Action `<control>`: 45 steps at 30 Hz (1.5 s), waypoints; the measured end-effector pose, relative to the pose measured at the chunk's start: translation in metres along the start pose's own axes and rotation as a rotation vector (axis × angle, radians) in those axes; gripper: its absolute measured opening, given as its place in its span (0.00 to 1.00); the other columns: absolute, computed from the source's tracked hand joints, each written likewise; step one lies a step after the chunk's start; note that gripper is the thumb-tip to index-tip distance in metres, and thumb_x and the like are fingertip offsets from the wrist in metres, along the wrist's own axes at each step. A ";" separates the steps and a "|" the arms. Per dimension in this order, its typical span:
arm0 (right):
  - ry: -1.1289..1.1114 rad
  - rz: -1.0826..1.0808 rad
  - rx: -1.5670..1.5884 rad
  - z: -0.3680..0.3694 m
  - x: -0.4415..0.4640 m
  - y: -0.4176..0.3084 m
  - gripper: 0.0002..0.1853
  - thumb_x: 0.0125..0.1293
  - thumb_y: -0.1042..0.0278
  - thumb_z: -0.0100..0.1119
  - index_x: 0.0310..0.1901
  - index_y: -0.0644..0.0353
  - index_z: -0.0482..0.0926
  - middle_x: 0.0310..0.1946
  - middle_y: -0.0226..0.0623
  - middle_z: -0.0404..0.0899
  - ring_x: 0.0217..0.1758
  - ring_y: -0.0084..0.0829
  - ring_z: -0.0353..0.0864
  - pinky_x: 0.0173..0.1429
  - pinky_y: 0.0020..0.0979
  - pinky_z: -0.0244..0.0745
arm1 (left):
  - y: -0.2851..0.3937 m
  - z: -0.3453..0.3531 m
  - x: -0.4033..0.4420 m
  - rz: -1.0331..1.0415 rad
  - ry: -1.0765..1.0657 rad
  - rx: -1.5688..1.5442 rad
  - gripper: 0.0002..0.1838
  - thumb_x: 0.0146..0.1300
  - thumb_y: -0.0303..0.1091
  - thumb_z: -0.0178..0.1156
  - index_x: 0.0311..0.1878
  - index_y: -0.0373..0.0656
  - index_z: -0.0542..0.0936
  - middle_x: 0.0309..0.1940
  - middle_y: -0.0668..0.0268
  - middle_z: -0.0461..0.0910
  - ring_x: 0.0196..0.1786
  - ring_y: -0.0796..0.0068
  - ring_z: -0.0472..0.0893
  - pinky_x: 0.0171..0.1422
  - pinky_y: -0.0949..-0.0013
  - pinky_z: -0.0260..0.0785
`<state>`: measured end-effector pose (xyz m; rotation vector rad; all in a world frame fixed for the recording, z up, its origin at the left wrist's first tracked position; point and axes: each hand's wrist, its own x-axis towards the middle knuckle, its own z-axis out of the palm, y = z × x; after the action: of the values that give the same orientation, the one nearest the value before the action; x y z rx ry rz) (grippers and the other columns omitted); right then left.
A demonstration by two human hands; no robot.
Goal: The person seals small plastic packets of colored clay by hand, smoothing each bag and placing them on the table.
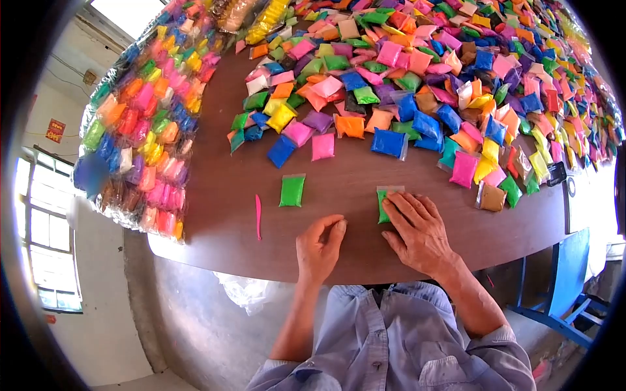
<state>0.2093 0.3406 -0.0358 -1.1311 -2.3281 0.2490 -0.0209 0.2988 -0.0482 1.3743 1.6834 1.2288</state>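
My right hand (419, 232) lies over a small green packet (382, 210) in clear plastic, its fingers stretched out flat across the packet's right side. The hand covers part of that packet. My left hand (319, 246) rests at the table's near edge with its fingers curled and thumb and forefinger tips close together; nothing shows in it. Up and left of it lies another green packet (292, 191). Farther left is a thin pink plastic stick (258, 217), flat on the table.
A large heap of small coloured packets (391, 85) spreads over the back and right of the brown table (222, 169). Clear bags of similar packets (147, 143) stand along the left edge. A blue stool or chair (567, 280) is at the lower right.
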 end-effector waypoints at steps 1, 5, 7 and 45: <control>-0.003 0.001 0.006 0.000 0.000 0.000 0.32 0.58 0.64 0.74 0.64 0.61 0.77 0.67 0.43 0.74 0.71 0.43 0.73 0.74 0.49 0.66 | -0.002 0.000 -0.001 -0.005 0.000 0.004 0.09 0.71 0.27 0.66 0.50 0.33 0.85 0.36 0.67 0.88 0.35 0.84 0.81 0.41 0.77 0.74; 0.014 0.000 0.023 -0.003 0.003 0.001 0.32 0.57 0.65 0.73 0.64 0.60 0.77 0.67 0.42 0.75 0.71 0.43 0.74 0.74 0.48 0.66 | 0.001 0.001 0.003 0.021 0.012 0.022 0.09 0.70 0.29 0.67 0.49 0.34 0.86 0.35 0.65 0.88 0.35 0.83 0.82 0.40 0.76 0.74; 0.022 -0.007 0.023 -0.003 0.002 0.000 0.32 0.57 0.65 0.73 0.64 0.61 0.77 0.66 0.42 0.75 0.70 0.43 0.74 0.74 0.48 0.66 | 0.003 0.000 0.002 0.010 0.019 0.018 0.09 0.69 0.31 0.68 0.48 0.35 0.87 0.34 0.64 0.88 0.35 0.81 0.83 0.40 0.75 0.75; 0.226 0.140 0.226 -0.009 -0.033 0.007 0.20 0.51 0.78 0.70 0.49 0.61 0.84 0.52 0.39 0.83 0.57 0.42 0.83 0.64 0.43 0.74 | 0.039 0.057 0.002 0.685 -0.319 0.566 0.26 0.58 0.25 0.69 0.62 0.37 0.81 0.64 0.56 0.81 0.70 0.56 0.77 0.73 0.52 0.66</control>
<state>0.2351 0.3188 -0.0438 -1.1463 -1.9723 0.4031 0.0442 0.3163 -0.0322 2.4886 1.4197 0.7934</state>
